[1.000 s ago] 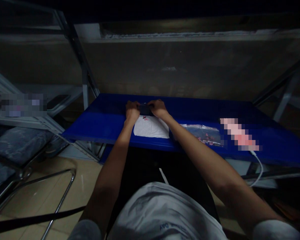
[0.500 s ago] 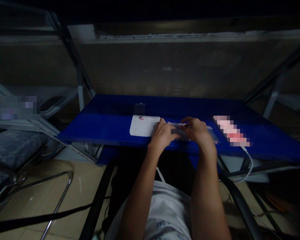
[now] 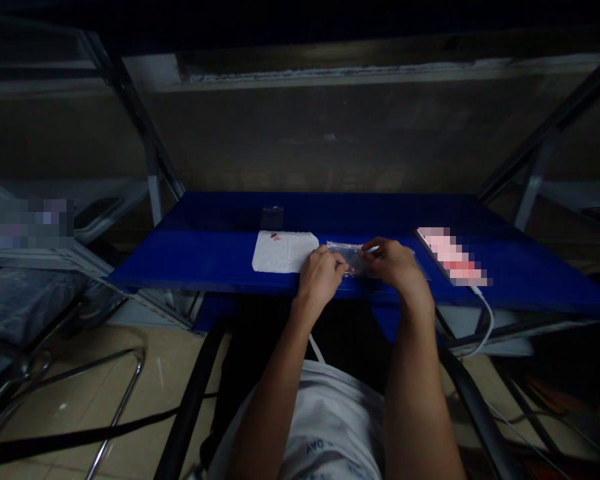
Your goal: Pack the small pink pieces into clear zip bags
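A clear plastic bag (image 3: 351, 253) lies flat near the front edge of the blue table, with tiny reddish bits visible at its lower left. My left hand (image 3: 321, 275) is closed at the bag's left end, thumb and finger pinching its edge. Over the right part of the bag, my right hand (image 3: 390, 261) has its thumb and fingertips together; a small whitish gleam shows there, too small to name. Left of my left hand is a white paper-like sheet (image 3: 283, 255) with small red and dark pieces (image 3: 275, 236) at its top.
Behind the white sheet lies a small clear zip bag (image 3: 273, 219). At right is a phone (image 3: 450, 257) with a blurred screen and a white cable (image 3: 489, 313) hanging over the edge of the blue table (image 3: 220, 257). A metal-framed chair (image 3: 125, 393) stands at lower left.
My left fingers have drawn in at the bag's left edge, and more of the bag shows between my hands. My right fingertips have shifted slightly. The view has moved a little.
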A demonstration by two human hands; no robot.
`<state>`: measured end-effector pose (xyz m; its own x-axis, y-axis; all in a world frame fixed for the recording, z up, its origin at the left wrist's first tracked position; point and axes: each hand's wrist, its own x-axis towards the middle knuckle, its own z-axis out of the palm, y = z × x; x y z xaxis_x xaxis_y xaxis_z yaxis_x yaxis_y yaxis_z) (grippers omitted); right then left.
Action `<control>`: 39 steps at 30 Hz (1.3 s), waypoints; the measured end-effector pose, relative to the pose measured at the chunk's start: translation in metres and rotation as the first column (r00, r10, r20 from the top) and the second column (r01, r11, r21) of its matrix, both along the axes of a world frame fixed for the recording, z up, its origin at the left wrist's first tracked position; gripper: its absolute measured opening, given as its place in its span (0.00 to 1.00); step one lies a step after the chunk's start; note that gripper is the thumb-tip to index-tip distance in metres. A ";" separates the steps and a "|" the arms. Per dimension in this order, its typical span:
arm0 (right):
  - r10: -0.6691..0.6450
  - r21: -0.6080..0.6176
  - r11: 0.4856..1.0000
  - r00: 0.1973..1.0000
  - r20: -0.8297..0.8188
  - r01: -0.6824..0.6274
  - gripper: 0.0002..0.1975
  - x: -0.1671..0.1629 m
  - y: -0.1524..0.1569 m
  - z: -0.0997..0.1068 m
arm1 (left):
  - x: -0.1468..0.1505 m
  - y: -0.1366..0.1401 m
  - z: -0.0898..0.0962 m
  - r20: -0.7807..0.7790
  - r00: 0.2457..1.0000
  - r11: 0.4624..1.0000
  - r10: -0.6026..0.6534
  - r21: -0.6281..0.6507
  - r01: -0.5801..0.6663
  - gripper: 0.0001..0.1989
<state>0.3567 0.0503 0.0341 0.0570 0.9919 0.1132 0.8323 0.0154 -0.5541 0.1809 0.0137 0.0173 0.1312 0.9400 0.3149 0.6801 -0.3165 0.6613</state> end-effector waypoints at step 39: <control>0.188 0.283 0.959 0.779 -0.598 -0.014 0.19 -0.041 -0.006 0.023 | -0.054 -0.001 0.028 0.745 0.666 1.000 0.025 -0.026 -0.008 0.06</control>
